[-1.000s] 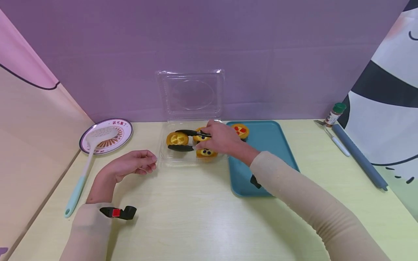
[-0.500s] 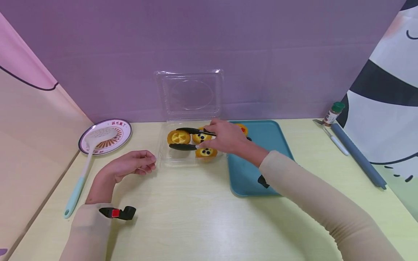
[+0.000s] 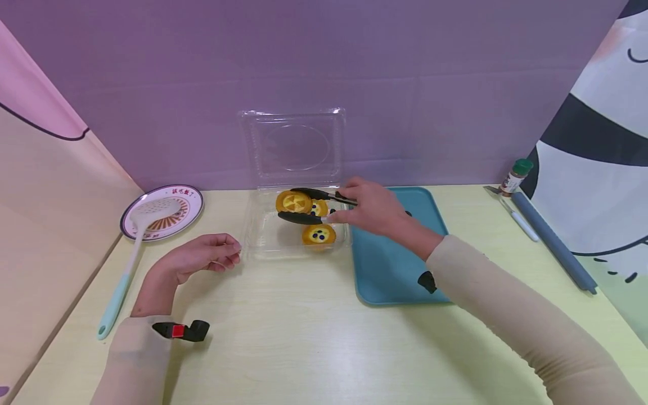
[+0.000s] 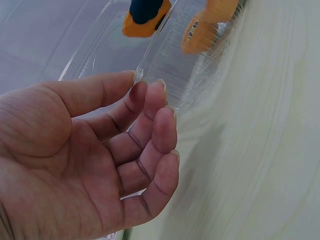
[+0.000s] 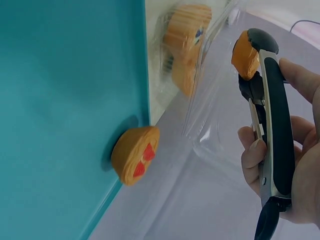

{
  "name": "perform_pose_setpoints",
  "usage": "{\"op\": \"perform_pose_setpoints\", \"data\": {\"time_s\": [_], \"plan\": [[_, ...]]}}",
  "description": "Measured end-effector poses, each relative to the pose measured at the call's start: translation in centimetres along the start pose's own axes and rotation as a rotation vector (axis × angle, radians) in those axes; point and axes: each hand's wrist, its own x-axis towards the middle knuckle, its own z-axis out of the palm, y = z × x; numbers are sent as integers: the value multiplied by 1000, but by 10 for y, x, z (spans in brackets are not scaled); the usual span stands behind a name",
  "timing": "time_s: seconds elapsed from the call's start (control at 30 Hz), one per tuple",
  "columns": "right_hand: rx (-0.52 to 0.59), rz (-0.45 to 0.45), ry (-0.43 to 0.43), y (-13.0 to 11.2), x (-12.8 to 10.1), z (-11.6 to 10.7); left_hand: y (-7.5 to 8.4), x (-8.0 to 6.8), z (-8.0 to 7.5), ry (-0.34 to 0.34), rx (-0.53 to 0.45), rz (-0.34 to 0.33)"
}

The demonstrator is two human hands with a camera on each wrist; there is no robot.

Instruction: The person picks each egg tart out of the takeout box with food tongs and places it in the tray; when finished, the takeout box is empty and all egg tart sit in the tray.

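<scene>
My right hand (image 3: 372, 207) grips black-tipped tongs (image 5: 277, 130) by their handles. Between the tong tips is an egg tart (image 3: 293, 202) with a yellow cross-patterned top, held above an opened clear plastic box (image 3: 273, 242). Two tarts with dark blue dots stay in that box: the front tart (image 3: 319, 234) shows fully, while the rear tart (image 3: 319, 208) is partly covered by the tongs. At the box's left edge, my left hand (image 3: 205, 256) pinches the rim between thumb and forefinger, as the left wrist view shows.
Right of the box lies a blue tray (image 3: 395, 270); a red-topped tart (image 5: 135, 155) sits on it, hidden by my right hand in the head view. A plate (image 3: 189, 216) with a skimmer (image 3: 118, 298) is left. A spice jar (image 3: 515, 177), small knife (image 3: 523, 225) and blue-grey bar (image 3: 554, 242) are right.
The tongs have lifted the cross-topped tart and carried it right and slightly back, over the rear blue-dotted tart. My right arm moved right; the left hand kept its place.
</scene>
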Motion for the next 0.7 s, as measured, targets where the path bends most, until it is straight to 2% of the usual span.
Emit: {"op": "perform_pose_setpoints", "data": {"time_s": [0.33,0.7], "plan": [[50,38,76,21,-17,-17,-1,1,0,-8,-7,7],[-32,110,111,43,-33,-35,-2,1,0,-7,-7,11]]}}
